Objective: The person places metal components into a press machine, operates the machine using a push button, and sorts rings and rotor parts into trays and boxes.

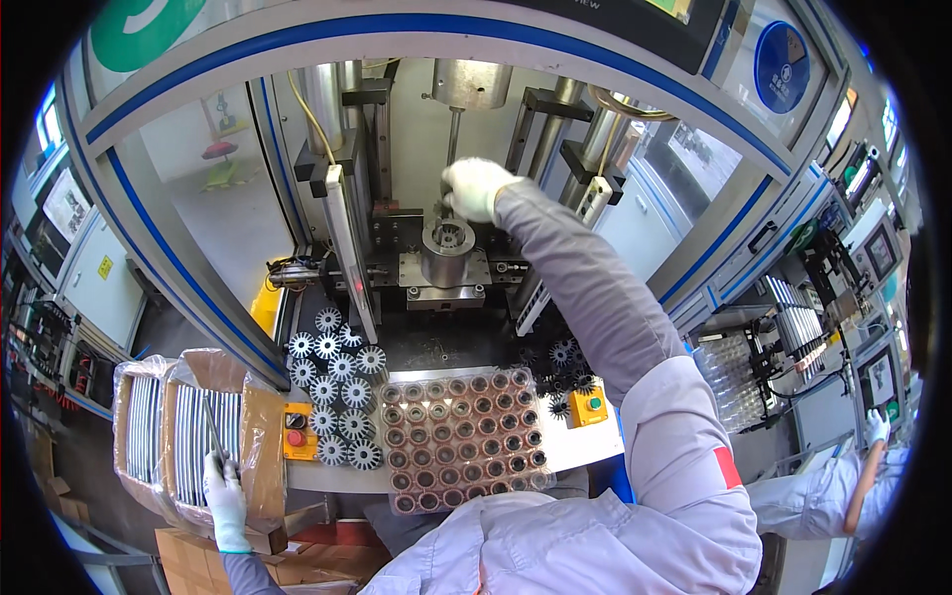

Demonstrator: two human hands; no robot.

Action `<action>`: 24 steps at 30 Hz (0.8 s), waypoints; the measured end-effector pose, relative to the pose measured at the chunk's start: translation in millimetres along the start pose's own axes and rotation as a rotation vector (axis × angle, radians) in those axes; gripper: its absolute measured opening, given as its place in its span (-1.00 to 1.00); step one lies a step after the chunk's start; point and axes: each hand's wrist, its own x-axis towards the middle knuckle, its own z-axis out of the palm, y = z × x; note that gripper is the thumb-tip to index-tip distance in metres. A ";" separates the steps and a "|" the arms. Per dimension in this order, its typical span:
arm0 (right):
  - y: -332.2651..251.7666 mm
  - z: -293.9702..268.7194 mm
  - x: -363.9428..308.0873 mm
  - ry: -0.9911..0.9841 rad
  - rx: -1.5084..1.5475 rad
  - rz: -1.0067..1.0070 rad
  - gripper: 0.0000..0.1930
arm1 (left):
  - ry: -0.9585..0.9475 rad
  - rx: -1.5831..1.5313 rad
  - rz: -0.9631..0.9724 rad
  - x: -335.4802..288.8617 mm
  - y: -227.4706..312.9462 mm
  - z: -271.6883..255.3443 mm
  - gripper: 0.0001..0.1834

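Note:
My left hand (226,496), in a white glove, is closed around the lower end of a thin metal rod (212,424) above an open carton (260,436) at the left. Rows of similar shiny rods (188,446) stand in that plastic-lined carton. My right hand (479,188), also gloved, reaches into the press with its fingers curled, beside the vertical press rod (454,134). What those fingers hold is hidden. Just below is a round metal fixture (446,260) with a slotted, toothed core (449,235) inside it.
Toothed metal cores (342,367) lie stacked left of the fixture, darker ones (560,357) at the right. A clear tray (466,436) of copper-coloured ring parts sits in front. Control boxes (299,432) (589,406) flank it. Slanted bars (352,258) frame the opening. Another person's gloved hand (877,427) is far right.

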 end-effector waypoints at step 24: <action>4.8 85.1 -126.1 0.635 0.591 -0.052 -0.74 | -0.036 -0.234 0.223 -21.0 179.7 26.9 -0.74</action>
